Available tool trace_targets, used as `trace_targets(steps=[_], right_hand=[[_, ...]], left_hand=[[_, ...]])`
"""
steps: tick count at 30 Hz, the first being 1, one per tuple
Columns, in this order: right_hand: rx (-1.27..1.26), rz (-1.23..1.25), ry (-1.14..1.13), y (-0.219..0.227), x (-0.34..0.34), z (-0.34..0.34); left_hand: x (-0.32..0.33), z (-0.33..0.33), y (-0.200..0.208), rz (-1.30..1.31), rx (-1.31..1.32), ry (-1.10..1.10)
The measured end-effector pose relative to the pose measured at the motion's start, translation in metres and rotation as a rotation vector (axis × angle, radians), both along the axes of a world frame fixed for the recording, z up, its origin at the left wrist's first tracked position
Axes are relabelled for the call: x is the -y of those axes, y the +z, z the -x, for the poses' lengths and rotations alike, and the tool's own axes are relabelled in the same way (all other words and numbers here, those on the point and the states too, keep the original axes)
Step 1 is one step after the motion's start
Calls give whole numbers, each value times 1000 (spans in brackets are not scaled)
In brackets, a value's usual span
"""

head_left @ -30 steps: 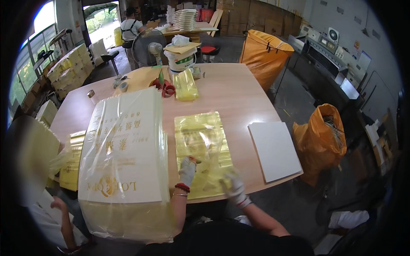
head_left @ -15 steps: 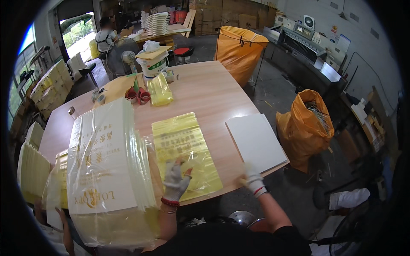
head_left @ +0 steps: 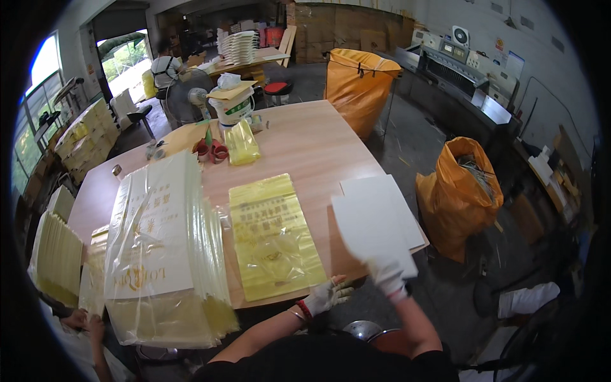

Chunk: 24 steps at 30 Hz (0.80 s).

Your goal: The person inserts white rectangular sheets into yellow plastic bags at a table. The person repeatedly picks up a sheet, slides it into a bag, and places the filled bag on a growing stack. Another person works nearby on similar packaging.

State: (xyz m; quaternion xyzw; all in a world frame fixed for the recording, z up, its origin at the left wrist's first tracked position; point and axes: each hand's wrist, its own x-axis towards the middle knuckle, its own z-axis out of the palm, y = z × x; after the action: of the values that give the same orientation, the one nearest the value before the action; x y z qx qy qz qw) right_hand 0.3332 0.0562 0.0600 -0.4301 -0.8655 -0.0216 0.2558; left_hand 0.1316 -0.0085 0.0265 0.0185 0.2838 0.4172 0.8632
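My right hand [head_left: 386, 275], in a white work glove, grips the lower edge of a white card sheet [head_left: 364, 221]. The sheet is tilted and partly raised over a stack of similar white sheets [head_left: 405, 219] at the table's right edge. At the near table edge, my left hand [head_left: 328, 295] holds nothing, its gloved fingers apart and bare fingertips showing. Just beyond it a flat yellow translucent plastic bag [head_left: 270, 223] with printing lies on the table. To its left is a thick pile of clear-bagged white sheets [head_left: 149, 239] with gold printing.
On the far side of the wooden table [head_left: 305, 140] are a white bucket [head_left: 232, 108], rolls of red tape [head_left: 217, 151] and folded yellow bags [head_left: 242, 145]. Orange sacks [head_left: 455, 210] stand to the right. Another person's hands [head_left: 88, 320] are at lower left; someone else is farther back.
My right hand has taken a white sheet off the stack and drawn it left and nearer. My left hand has moved off the yellow bag toward the right and the near edge.
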Motion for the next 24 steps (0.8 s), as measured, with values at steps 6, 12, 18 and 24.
trace_targets(steps=[6,12,18,24], right_hand=[[-749,1187,129,-60,51,-40],[-1577,1093,-61,-76,83,35],[-1074,634,-188,-33,81,66],[-291,248,158,27,94,64]], left_hand=[[17,41,6,-395,-739,-255],[57,-8,-16,-1327,-2193,-194],[33,56,85,-1195,-1910,-350],[-7,161,89,-526,-1978,321]])
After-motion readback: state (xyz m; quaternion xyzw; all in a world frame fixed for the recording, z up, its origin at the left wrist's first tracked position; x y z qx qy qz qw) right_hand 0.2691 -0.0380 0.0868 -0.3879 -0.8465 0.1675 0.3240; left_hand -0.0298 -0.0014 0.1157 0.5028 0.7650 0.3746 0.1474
